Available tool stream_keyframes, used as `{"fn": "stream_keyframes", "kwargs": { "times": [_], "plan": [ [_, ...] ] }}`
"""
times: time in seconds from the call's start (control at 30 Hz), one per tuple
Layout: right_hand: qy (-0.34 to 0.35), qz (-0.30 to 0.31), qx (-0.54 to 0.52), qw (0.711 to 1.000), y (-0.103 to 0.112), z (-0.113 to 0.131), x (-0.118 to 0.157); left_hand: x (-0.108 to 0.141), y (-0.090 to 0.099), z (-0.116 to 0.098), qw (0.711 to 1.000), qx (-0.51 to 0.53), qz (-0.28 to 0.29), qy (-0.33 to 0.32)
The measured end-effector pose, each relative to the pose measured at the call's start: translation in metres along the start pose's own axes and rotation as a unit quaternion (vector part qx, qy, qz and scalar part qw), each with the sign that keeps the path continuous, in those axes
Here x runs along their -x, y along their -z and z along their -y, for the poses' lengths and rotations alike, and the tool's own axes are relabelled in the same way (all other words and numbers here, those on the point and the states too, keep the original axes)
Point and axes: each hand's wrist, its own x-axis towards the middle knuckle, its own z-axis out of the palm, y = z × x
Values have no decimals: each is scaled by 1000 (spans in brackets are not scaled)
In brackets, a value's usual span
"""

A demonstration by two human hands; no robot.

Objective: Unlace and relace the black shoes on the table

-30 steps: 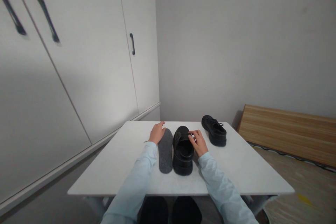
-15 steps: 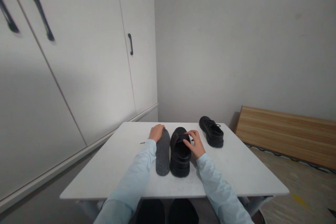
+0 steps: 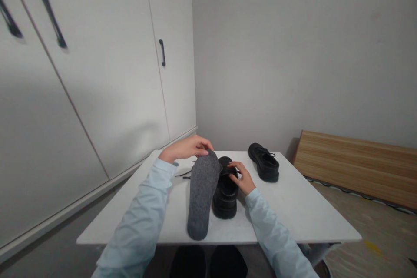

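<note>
Near the frame's center, my left hand [image 3: 187, 147] is pinching the top end of the gray insole [image 3: 203, 195], which is slanting through the lower middle, partly covering the black shoe's [image 3: 224, 204] left edge. My right hand [image 3: 243, 180] is curling at that shoe's opening; I cannot tell whether it is pinching the tongue. Another black shoe [image 3: 265, 165] is resting right of center on the white table [image 3: 293, 217].

Head-worn view, facing forward and down, hands [image 3: 185, 147] near, white table [image 3: 309, 217] below, wall [image 3: 276, 52] beyond
</note>
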Motion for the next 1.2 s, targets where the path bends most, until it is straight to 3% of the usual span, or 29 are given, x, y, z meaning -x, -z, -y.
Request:
{"fn": "stream_keyframes", "kwargs": {
  "times": [0.17,0.43,0.6,0.83,1.07,1.2],
  "plan": [
    [6,-2,-8,1000,0,0,-1,6,-13,-24,998,55,-9,-28],
    [10,-17,-23,1000,-2,-2,-1,-20,-66,0,996,61,4,-64],
    [4,-27,-32,999,-3,-2,-1,-22,-96,7,994,-47,-81,-48],
    [-1,-36,-53,998,-3,1,-1,-15,-134,2,963,-204,-171,-25],
    [-17,-35,-61,997,-3,0,-1,-11,-147,-5,939,-282,-194,40],
    [-23,-30,-76,996,-2,-1,0,-9,-144,-11,933,-309,-183,23]
  ]
}}
